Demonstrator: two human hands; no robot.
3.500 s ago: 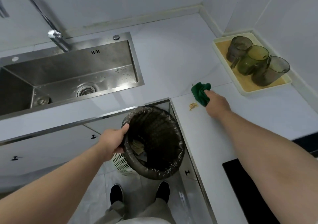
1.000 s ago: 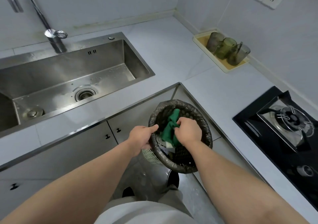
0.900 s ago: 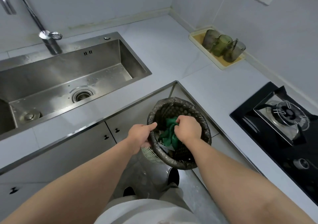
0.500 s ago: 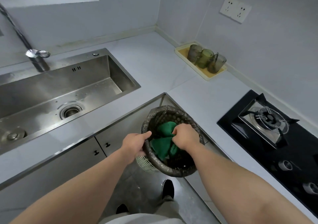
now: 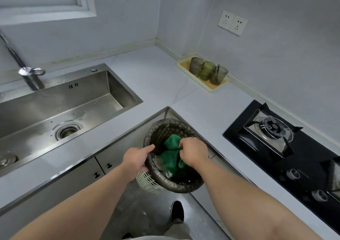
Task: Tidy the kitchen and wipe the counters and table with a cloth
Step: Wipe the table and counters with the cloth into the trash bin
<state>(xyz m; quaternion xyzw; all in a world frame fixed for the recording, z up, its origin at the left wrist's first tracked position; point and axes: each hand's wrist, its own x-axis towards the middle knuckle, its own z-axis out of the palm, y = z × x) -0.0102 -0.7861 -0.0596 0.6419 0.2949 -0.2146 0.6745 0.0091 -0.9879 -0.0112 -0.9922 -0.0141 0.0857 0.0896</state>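
Note:
A small white waste basket lined with a dark bag point(image 5: 184, 184) is held up in front of the corner of the pale counter point(image 5: 156, 77). My left hand point(image 5: 137, 159) grips its near left rim, thumb over the edge. My right hand point(image 5: 193, 154) is closed on a green cloth point(image 5: 170, 158), which hangs bunched over the basket's opening. Some paper scraps show inside the basket under the cloth.
A steel sink point(image 5: 60, 107) with a tap point(image 5: 30, 77) lies to the left. A cream tray point(image 5: 184, 67) with three green glass mugs point(image 5: 207, 71) stands in the far corner. A black gas hob point(image 5: 287, 147) is to the right. Cabinet doors and my shoe point(image 5: 177, 211) are below.
The crumbs seen on the counter are gone from it. My right hand brought the green cloth from the counter to the basket mouth, where it stays bunched. The view has tilted upward.

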